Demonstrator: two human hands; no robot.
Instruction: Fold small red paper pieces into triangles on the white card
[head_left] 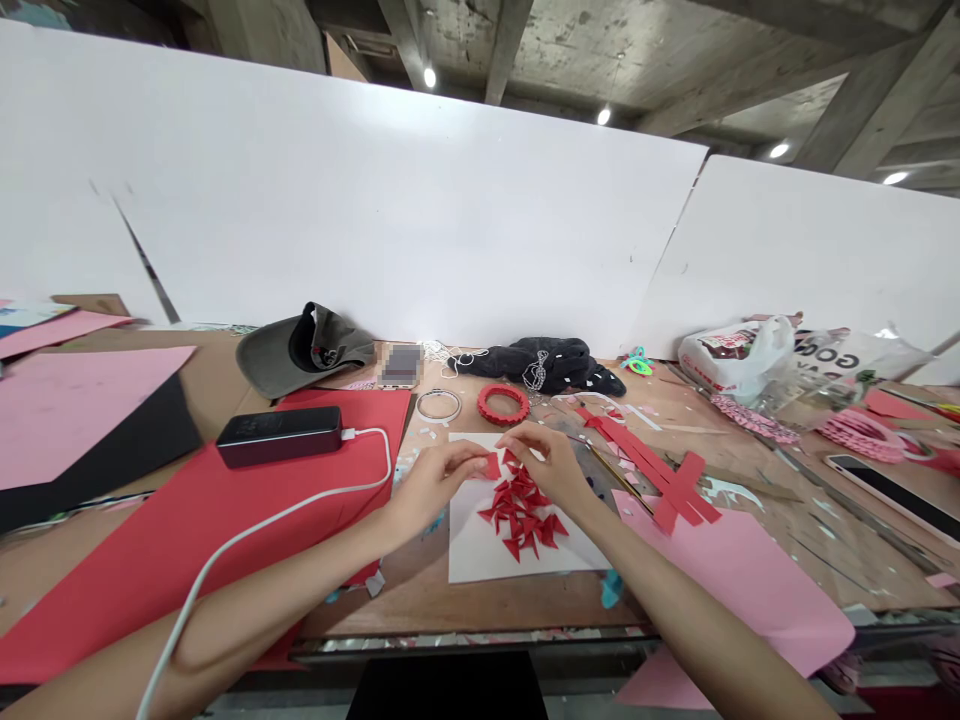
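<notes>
My left hand (pixel 450 470) pinches a small red paper piece (pixel 493 465) between thumb and fingers. Just across from it, my right hand (pixel 551 455) is closed with its fingertips together, and whatever they hold is partly hidden behind the fingers. Below both hands lies a loose pile of small folded red paper triangles (pixel 521 512) on a white sheet (pixel 469 555). Behind the sheet rests a red ring of interlocked folded paper (pixel 503 404), with a thin silvery hoop (pixel 439 405) to its left.
A black power bank (pixel 279 437) with a white cable (pixel 262 530) lies on red paper at left. Behind it sits a grey cap (pixel 304 350). Red paper strips (pixel 637 450), pink paper (pixel 742 570) and a phone (pixel 896 495) are at right. A white board (pixel 375 200) stands behind.
</notes>
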